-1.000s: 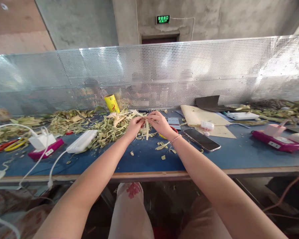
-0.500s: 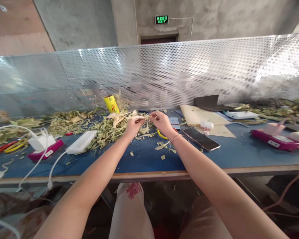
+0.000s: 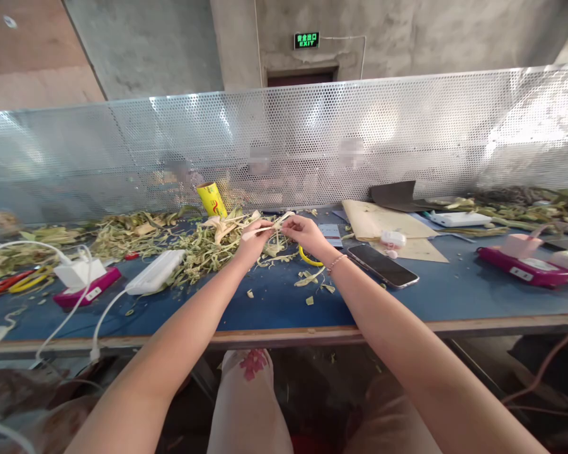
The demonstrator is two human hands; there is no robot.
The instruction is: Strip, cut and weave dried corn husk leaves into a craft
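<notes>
A pale strip of dried plant (image 3: 278, 226) stretches between my two hands above the blue table. My left hand (image 3: 255, 243) pinches it, and a light flat end sticks out to the left of the fingers. My right hand (image 3: 305, 231) is closed on the strip's other end, fingertips pressed together, with a beaded bracelet at the wrist. Beside and under my left hand lies a heap of dry greenish plant strips (image 3: 201, 249). Below my right hand are a yellow scissor-like handle (image 3: 308, 257) and several loose scraps (image 3: 308, 277).
A phone (image 3: 382, 266), an earbud case (image 3: 392, 239) and beige paper (image 3: 378, 217) lie on the right. Purple power strips (image 3: 88, 287) and a white power bank (image 3: 156, 271) with cables stand left. A yellow tube (image 3: 211, 199) stands before the perforated metal screen (image 3: 303, 132).
The strip's pale end now shows to the left of my left hand's fingers. My right hand has shifted slightly, and the fingers of both hands have changed position on the strip.
</notes>
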